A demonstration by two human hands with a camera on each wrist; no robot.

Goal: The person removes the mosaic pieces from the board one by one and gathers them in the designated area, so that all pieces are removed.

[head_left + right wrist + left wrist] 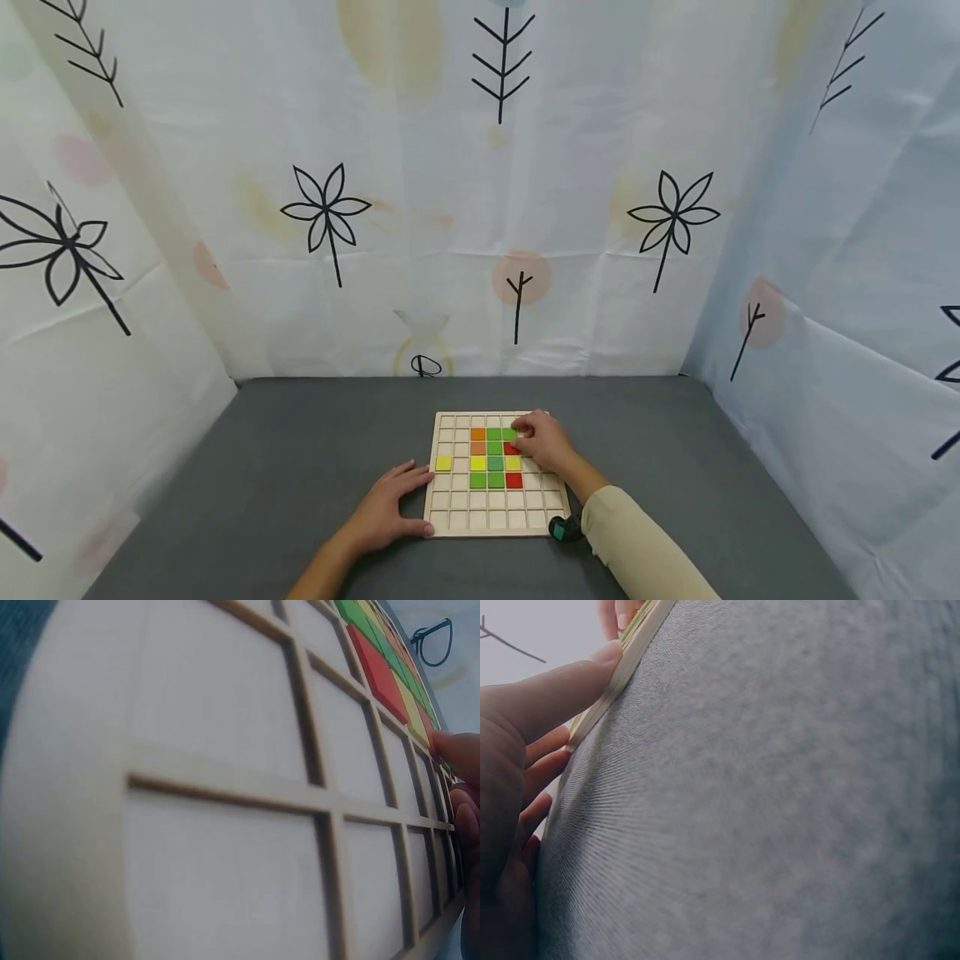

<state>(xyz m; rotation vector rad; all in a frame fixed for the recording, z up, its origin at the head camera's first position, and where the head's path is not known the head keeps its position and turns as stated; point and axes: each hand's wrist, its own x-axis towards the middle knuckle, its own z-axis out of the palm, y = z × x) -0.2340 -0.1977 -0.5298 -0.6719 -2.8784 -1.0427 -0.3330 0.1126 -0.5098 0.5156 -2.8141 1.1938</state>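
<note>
A square wooden grid board [457, 521] lies flat, with several coloured square tiles in its cells. My left hand [382, 512] steadies the board's left side, thumb [574, 686] at the near corner and fingers spread along the edge. Over the upper right of the tiles, my right hand [547, 442] has thumb and forefinger curled about a green tile [509, 434]. Just below that tile is a red tile [511, 448], partly behind the thumb. A second red tile [377, 675] and green and yellow tiles show near the fingertips in the right wrist view.
The board rests on a dark grey table [300, 450]. Alone in the left column sits a yellow tile [443, 463]. A black wrist device [566, 528] is by the right sleeve, over the board's near right corner. Patterned white curtains [450, 208] enclose the table.
</note>
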